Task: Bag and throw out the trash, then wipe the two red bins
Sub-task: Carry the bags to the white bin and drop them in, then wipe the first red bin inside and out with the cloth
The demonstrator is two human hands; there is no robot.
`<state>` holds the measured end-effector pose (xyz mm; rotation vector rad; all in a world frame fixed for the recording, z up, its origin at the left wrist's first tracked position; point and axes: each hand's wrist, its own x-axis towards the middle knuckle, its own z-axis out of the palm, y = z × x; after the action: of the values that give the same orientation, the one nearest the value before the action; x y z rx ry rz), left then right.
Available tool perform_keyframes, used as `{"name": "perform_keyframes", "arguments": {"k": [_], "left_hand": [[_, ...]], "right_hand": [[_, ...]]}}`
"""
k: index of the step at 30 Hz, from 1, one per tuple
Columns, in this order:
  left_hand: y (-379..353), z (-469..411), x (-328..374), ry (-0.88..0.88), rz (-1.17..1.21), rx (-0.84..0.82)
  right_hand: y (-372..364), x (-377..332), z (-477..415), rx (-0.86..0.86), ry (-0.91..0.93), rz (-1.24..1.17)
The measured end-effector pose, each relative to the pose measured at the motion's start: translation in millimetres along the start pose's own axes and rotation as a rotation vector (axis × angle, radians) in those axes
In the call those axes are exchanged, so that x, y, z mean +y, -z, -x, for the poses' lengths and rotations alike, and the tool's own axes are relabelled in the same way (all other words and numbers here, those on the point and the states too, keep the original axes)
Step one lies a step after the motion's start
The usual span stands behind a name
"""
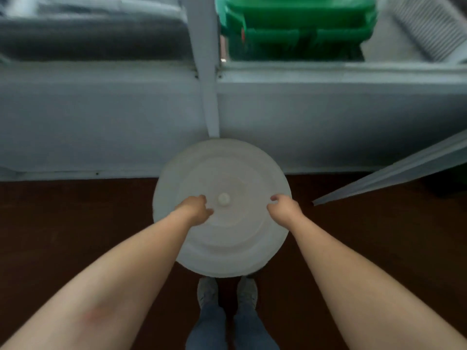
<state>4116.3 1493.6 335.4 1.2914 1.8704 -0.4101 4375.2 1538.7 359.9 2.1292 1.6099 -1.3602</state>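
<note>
A round white lid (pixel 227 238) with a small knob (pixel 223 198) at its centre covers a container on the dark floor, straight in front of my feet. My left hand (pixel 194 209) hovers over the lid just left of the knob, with its fingers loosely curled and nothing in them. My right hand (pixel 283 209) is over the lid's right side near the rim, its fingers also loosely curled and holding nothing that I can see. The container under the lid is hidden. No red bin and no trash bag is in view.
A grey-white wall (pixel 101 122) with a window sill runs behind the lid. Through the window, green plastic bins (pixel 298 26) stand outside. An open window sash (pixel 394 170) juts in at the right. My shoes (pixel 227 291) stand on the dark brown floor (pixel 75 210).
</note>
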Motion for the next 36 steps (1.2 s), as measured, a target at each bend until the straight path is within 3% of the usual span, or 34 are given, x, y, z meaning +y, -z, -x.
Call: {"name": "perform_keyframes", "arguments": {"k": [7,14,24,36], "left_hand": [[44,158,-43,0.009,0.23,0.11],[60,282,-127,0.108,0.493,0.258],[-12,409,-339,0.327,0.825,0.361],[-65,533,-644,0.598,0.927,0.424]], "right_hand": [[0,-88,106,-0.089,0.191,0.06],[-57,-174,220,-0.21,0.366,0.228],[-246,-273,352,-0.401,0.498,0.462],[-490,-450,478,-0.507,0.685,0.646]]}}
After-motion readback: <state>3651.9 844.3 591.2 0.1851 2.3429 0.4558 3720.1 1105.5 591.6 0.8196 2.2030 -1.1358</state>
